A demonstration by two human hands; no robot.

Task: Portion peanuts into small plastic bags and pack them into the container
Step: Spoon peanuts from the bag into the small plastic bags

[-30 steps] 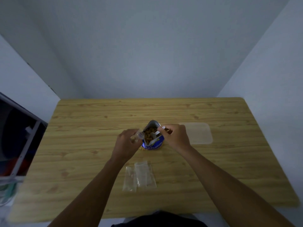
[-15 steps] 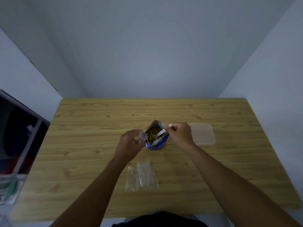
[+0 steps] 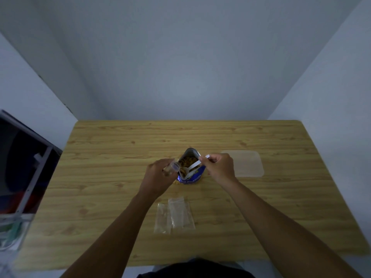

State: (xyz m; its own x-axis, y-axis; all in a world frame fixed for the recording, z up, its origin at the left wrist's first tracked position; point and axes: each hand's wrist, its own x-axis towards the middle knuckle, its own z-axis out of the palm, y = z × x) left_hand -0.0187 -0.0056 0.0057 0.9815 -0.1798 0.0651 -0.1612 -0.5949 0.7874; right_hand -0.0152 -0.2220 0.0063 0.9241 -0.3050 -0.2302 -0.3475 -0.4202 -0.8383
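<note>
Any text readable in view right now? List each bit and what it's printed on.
Peanut pouch: pale lettering on the blue front, too blurred to read for certain; one word may be "Peanuts".
Plastic bags: no print visible.
Container: no print visible.
Spoon: no print visible.
No other text shows.

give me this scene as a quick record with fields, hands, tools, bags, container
left hand: holds a small clear bag, mouth towards the peanut pouch
right hand: holds a white spoon, bowl inside the pouch
peanut pouch: blue, open, upright at table centre, peanuts showing
spare bags: empty, flat on the table nearer the person
container: clear, right of the pouch; no bags seen in it
table: wood
</note>
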